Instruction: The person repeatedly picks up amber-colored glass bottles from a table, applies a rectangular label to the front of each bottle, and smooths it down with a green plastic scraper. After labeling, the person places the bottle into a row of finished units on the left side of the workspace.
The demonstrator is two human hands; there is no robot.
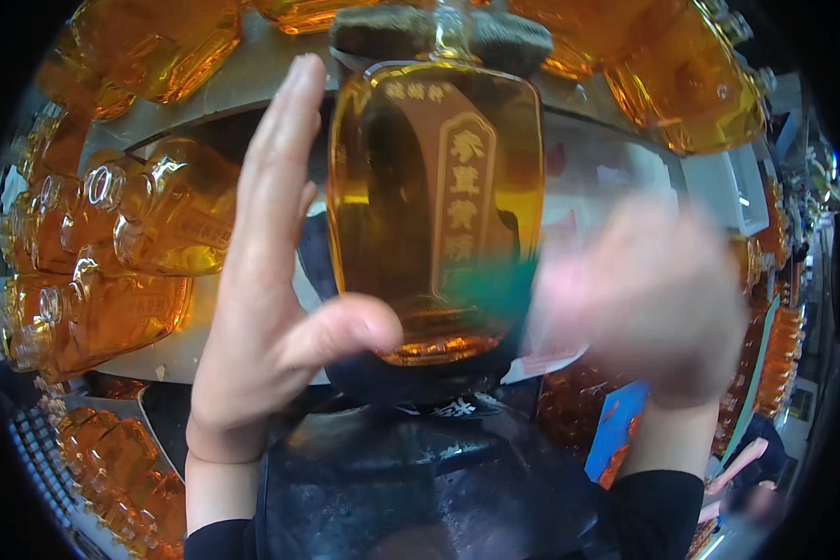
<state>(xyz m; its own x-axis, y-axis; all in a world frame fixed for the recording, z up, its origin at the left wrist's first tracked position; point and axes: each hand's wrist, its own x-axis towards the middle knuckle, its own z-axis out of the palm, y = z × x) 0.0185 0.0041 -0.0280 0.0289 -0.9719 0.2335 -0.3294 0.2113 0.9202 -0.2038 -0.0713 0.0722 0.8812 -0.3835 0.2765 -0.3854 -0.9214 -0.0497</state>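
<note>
Left hand (266,280): raised, open, fingers straight and together, pointing up; thumb stretched right, its tip touching the lower left front of the bottle. Nothing is clasped in it.
Right hand (649,289): raised at the bottle's right side, heavily blurred; whether it is open or closed on anything cannot be told. A blurred green patch (495,289) lies between it and the bottle's lower right edge; its kind cannot be told.
Bottle (436,205): flat, rectangular, clear glass filled with amber liquid, upright at centre between the two hands; a raised vertical panel with embossed characters runs down its front; narrow neck at the top, base resting on the dark stand.
Stand (420,378): dark, rounded, directly under the bottle, near the person.
Sleeves (658,509): black, at both wrists along the near edge.
Left bottles (149,224): same amber kind, lying on their sides in rows on a pale surface (173,355), necks pointing left.
Far bottles (691,84): more amber bottles across the top and upper right.
Right stacks (779,359): amber bottles in a column along the right rim.
</note>
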